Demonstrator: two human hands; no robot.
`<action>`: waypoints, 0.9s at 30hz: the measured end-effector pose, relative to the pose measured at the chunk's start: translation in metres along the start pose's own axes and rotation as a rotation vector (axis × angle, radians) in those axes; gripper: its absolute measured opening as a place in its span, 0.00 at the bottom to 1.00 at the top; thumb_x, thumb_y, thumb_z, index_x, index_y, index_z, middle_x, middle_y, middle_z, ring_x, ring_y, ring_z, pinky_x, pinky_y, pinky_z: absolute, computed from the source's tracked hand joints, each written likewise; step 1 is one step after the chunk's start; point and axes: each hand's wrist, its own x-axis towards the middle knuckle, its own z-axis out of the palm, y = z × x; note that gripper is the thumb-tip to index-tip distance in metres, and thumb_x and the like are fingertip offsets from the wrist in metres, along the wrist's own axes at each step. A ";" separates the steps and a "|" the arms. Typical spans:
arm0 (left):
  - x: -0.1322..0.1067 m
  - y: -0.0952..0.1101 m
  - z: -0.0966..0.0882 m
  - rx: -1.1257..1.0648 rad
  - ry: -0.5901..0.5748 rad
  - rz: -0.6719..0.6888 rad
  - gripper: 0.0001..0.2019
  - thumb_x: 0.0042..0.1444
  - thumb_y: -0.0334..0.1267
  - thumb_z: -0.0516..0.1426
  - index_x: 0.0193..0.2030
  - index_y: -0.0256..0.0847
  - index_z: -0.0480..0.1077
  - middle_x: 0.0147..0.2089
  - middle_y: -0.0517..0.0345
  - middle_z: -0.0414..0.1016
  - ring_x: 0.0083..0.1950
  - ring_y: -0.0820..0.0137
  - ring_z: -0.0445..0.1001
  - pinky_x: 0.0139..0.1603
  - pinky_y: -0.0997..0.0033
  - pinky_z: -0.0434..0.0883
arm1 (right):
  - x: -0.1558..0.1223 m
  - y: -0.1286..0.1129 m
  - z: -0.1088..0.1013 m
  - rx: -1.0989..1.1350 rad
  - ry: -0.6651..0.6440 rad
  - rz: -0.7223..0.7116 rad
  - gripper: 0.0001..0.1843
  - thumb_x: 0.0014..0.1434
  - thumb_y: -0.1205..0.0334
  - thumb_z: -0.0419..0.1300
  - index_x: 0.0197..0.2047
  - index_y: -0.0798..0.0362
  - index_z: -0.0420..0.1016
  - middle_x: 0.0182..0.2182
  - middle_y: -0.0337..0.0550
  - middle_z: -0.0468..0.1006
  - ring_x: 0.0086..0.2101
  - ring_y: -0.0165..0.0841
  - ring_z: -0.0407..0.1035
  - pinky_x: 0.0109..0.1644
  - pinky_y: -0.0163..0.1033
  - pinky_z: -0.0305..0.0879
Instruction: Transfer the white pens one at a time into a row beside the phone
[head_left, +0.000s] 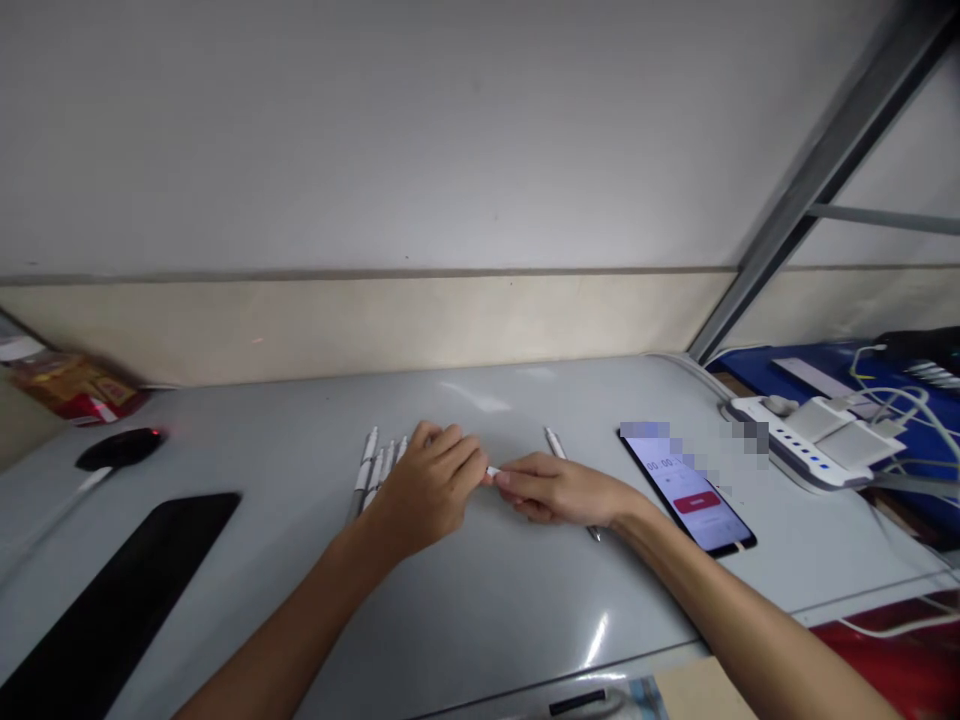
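Observation:
My left hand (439, 487) and my right hand (561, 490) meet above the middle of the grey desk, fingers closed. Between their fingertips a short white stretch of a pen (491, 473) shows; the rest is hidden in the hands. Several white pens (366, 466) lie side by side just left of my left hand, partly covered by it. Another white pen (555, 442) rests on the desk under my right hand, its top and metal tip sticking out on either side.
A phone (697, 490) with a lit timer screen lies right of my right hand. Beyond it sits a white power strip (787, 445) with plugs and cables. On the left are a black mat (135, 590), a black mouse (120, 448) and a red-yellow package (79, 385). A wall (450, 325) closes the back.

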 end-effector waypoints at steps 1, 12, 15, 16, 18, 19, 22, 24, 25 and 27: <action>0.000 0.000 0.001 -0.031 -0.007 -0.010 0.11 0.58 0.25 0.46 0.26 0.40 0.60 0.27 0.56 0.65 0.32 0.67 0.59 0.35 0.62 0.54 | 0.000 0.000 0.001 -0.118 0.040 -0.036 0.25 0.66 0.45 0.42 0.30 0.54 0.67 0.21 0.37 0.64 0.22 0.27 0.55 0.28 0.34 0.53; -0.002 0.000 0.022 -0.306 -0.126 -0.248 0.11 0.57 0.26 0.44 0.27 0.40 0.61 0.27 0.58 0.68 0.31 0.68 0.66 0.37 0.66 0.58 | 0.010 0.015 0.008 -1.245 0.266 -0.074 0.14 0.69 0.62 0.42 0.43 0.54 0.68 0.30 0.46 0.77 0.27 0.35 0.69 0.35 0.39 0.53; -0.002 0.000 0.025 -0.346 -0.182 -0.314 0.14 0.65 0.34 0.41 0.31 0.40 0.63 0.31 0.58 0.71 0.34 0.67 0.69 0.40 0.65 0.60 | 0.013 0.018 0.005 -1.267 0.346 -0.129 0.13 0.69 0.58 0.45 0.42 0.53 0.69 0.34 0.46 0.76 0.32 0.36 0.69 0.40 0.41 0.53; -0.002 0.000 0.025 -0.346 -0.186 -0.327 0.14 0.66 0.37 0.41 0.34 0.40 0.64 0.33 0.57 0.72 0.36 0.67 0.70 0.43 0.64 0.61 | 0.014 0.019 0.005 -1.258 0.380 -0.137 0.15 0.69 0.56 0.45 0.42 0.52 0.69 0.35 0.46 0.76 0.34 0.36 0.68 0.41 0.41 0.53; -0.003 -0.001 0.024 -0.337 -0.169 -0.339 0.13 0.66 0.39 0.41 0.41 0.41 0.64 0.40 0.56 0.73 0.42 0.65 0.70 0.48 0.59 0.60 | 0.017 0.020 0.006 -1.238 0.440 -0.142 0.15 0.69 0.55 0.44 0.42 0.52 0.69 0.36 0.46 0.75 0.36 0.36 0.67 0.42 0.41 0.52; -0.004 -0.002 0.023 -0.337 -0.158 -0.335 0.12 0.66 0.40 0.42 0.45 0.42 0.64 0.43 0.55 0.73 0.45 0.64 0.70 0.50 0.58 0.59 | 0.018 0.021 0.006 -1.232 0.461 -0.143 0.14 0.69 0.57 0.45 0.41 0.52 0.69 0.36 0.46 0.74 0.37 0.36 0.66 0.42 0.41 0.52; -0.006 -0.003 0.021 -0.334 -0.152 -0.311 0.11 0.66 0.40 0.43 0.46 0.41 0.63 0.44 0.54 0.73 0.46 0.63 0.70 0.50 0.57 0.59 | 0.019 0.021 0.008 -1.200 0.493 -0.138 0.08 0.67 0.64 0.48 0.41 0.53 0.68 0.38 0.46 0.73 0.38 0.36 0.65 0.41 0.40 0.53; -0.006 -0.003 0.020 -0.317 -0.166 -0.291 0.11 0.66 0.38 0.43 0.42 0.41 0.64 0.41 0.55 0.72 0.43 0.64 0.70 0.47 0.59 0.61 | 0.018 0.020 0.009 -1.159 0.477 -0.113 0.06 0.65 0.68 0.50 0.42 0.52 0.67 0.37 0.45 0.72 0.34 0.34 0.64 0.37 0.38 0.53; -0.005 -0.003 0.021 -0.306 -0.170 -0.282 0.11 0.66 0.37 0.43 0.41 0.40 0.64 0.40 0.55 0.72 0.42 0.64 0.69 0.46 0.60 0.62 | 0.018 0.019 0.010 -1.142 0.468 -0.097 0.06 0.65 0.70 0.50 0.42 0.52 0.66 0.36 0.44 0.72 0.32 0.34 0.63 0.35 0.37 0.53; -0.004 -0.003 0.023 -0.282 -0.164 -0.270 0.12 0.66 0.35 0.42 0.38 0.40 0.64 0.39 0.55 0.71 0.40 0.65 0.69 0.43 0.62 0.62 | 0.017 0.018 0.012 -1.122 0.465 -0.082 0.06 0.65 0.69 0.49 0.42 0.53 0.66 0.34 0.43 0.72 0.30 0.34 0.62 0.34 0.37 0.53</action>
